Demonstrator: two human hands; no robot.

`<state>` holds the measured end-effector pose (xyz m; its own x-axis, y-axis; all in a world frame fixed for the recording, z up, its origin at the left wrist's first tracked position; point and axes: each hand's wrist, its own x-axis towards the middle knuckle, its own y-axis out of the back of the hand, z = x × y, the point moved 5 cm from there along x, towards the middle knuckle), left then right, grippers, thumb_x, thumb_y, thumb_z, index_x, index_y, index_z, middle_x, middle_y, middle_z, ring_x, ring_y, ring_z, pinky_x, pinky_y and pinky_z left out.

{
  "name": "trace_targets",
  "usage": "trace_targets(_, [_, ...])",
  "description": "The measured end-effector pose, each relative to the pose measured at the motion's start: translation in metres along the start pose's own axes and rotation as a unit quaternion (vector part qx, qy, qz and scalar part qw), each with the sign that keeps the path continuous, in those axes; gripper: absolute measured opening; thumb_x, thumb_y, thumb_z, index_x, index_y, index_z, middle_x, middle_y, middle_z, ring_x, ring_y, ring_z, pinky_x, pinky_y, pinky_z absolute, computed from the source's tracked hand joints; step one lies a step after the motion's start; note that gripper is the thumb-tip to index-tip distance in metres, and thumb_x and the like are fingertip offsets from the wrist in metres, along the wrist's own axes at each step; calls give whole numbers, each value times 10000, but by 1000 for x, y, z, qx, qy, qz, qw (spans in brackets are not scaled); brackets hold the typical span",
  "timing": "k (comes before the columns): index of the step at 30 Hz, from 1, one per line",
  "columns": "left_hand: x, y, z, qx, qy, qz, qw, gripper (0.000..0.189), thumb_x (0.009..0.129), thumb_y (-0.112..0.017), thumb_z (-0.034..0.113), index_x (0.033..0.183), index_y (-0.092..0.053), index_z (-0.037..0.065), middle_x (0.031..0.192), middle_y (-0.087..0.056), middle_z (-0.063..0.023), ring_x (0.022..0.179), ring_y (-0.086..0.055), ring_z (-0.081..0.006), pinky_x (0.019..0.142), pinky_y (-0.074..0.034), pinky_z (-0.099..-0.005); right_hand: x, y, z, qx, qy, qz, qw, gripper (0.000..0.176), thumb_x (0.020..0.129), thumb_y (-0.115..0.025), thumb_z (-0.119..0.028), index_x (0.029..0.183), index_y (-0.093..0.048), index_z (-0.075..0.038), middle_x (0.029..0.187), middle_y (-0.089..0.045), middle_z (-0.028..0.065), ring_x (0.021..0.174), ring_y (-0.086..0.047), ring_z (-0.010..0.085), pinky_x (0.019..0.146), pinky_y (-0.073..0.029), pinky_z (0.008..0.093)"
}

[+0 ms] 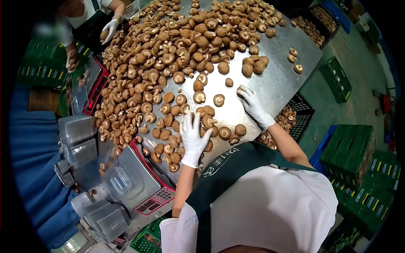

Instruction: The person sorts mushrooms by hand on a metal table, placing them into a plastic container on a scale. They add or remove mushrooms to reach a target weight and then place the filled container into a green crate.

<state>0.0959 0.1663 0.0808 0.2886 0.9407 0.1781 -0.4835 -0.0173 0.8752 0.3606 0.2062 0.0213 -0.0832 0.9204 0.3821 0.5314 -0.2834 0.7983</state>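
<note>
Both of my hands wear white gloves. My left hand (pixel 193 139) is spread over loose shiitake mushrooms (pixel 175 157) near the front of the metal table (pixel 270 86), its fingers apart and touching some of them. To its right, my right hand (pixel 254 107) reaches over the tabletop near the right edge with fingers stretched out; the fingertips look brownish, and no held mushroom can be made out. A single mushroom (pixel 218 100) lies cap down between the hands, with a smaller mushroom (pixel 229 82) beyond it. A large mushroom pile (pixel 168 55) covers the back and left.
A scale (pixel 143 181) with a clear plastic tray (pixel 119 179) stands at lower left, beside stacked clear containers (pixel 107 219). Another scale (pixel 97 86) is near a co-worker's gloved hand (pixel 110 30). A black crate (pixel 301 116) of mushrooms sits below the right edge; green crates (pixel 346 147) stand beyond.
</note>
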Motion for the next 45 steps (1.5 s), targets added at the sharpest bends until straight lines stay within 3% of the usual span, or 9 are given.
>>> trace_targets(5, [-3, -31, -4, 62, -4, -58, 996, 785, 742, -697, 395, 1399, -358, 132, 1450, -327, -138, 1345, -286, -302, 1085, -144, -554, -10, -1, 10, 326, -246, 61, 911, 247, 878, -541, -56, 1114, -612, -43, 944, -663, 93, 779, -636, 147, 669, -528, 235])
trace_targets(7, [-2, -32, -6, 75, -1, -53, 996, 777, 744, -698, 381, 1397, -360, 131, 1449, -328, -137, 1345, -285, -303, 1085, -145, -554, -15, -9, 11, 535, -401, -10, 744, 237, 894, -513, -42, 1106, -600, 19, 992, -660, 106, 836, -636, 147, 695, -533, 236])
trace_targets(11, [-4, -25, 5, 15, -14, -29, 999, 767, 732, -719, 371, 1377, -388, 122, 1422, -354, -157, 1319, -322, -326, 1072, -169, -557, -17, -16, 9, 559, -424, -22, 712, 231, 900, -499, -38, 1093, -591, 50, 959, -659, 103, 798, -625, 129, 676, -522, 219])
trace_targets(16, [-14, -37, 48, 3, -175, -109, 978, 642, 693, -739, 422, 1244, -516, 180, 1311, -459, -78, 1292, -347, -302, 1072, -189, -544, -20, -3, -25, 272, -272, -267, 884, 485, 777, -697, -306, 1211, -588, -120, 947, -661, 129, 785, -620, 167, 708, -503, 314])
trace_targets(19, [-21, -53, 59, 36, -237, -105, 965, 534, 694, -717, 441, 1136, -595, 165, 1197, -515, -42, 1246, -400, -275, 1052, -176, -595, -20, 4, -55, 95, -82, -203, 971, 683, 688, -738, -334, 1287, -498, -110, 1193, -584, 109, 982, -559, 304, 830, -486, 384])
trace_targets(29, [-21, -68, 73, 19, -334, -124, 934, 391, 853, -548, 262, 1242, -536, 297, 1336, -463, -63, 1259, -400, -272, 1015, -264, -588, 11, -24, -31, 178, -239, -109, 948, 343, 735, -646, -260, 1042, -605, -114, 926, -610, 151, 886, -600, 316, 805, -491, 397])
trace_targets(34, [-10, -69, 76, 3, -312, -124, 942, 470, 790, -623, 296, 1247, -514, 279, 1268, -494, -72, 1188, -460, -284, 1002, -272, -618, 68, -1, -20, -7, -75, -56, 996, 400, 642, -671, -198, 1019, -597, -87, 1375, -450, 126, 1139, -487, 320, 908, -464, 379])
trace_targets(43, [23, -40, 13, 123, -156, 18, 980, 373, 747, -654, 219, 1102, -593, 123, 1266, -506, -88, 1277, -379, -299, 1039, -203, -629, 70, -21, -26, 27, 1, -118, 993, 326, 643, -652, -139, 960, -622, -68, 1080, -621, 108, 971, -581, 286, 828, -496, 358])
trace_targets(45, [26, -22, 14, 85, -118, 10, 989, 428, 746, -677, 235, 1150, -580, 134, 1312, -476, -92, 1274, -377, -310, 1040, -221, -599, 58, 2, -27, 213, -246, -257, 910, 322, 661, -649, -115, 975, -619, -53, 965, -648, 114, 870, -630, 230, 756, -519, 319])
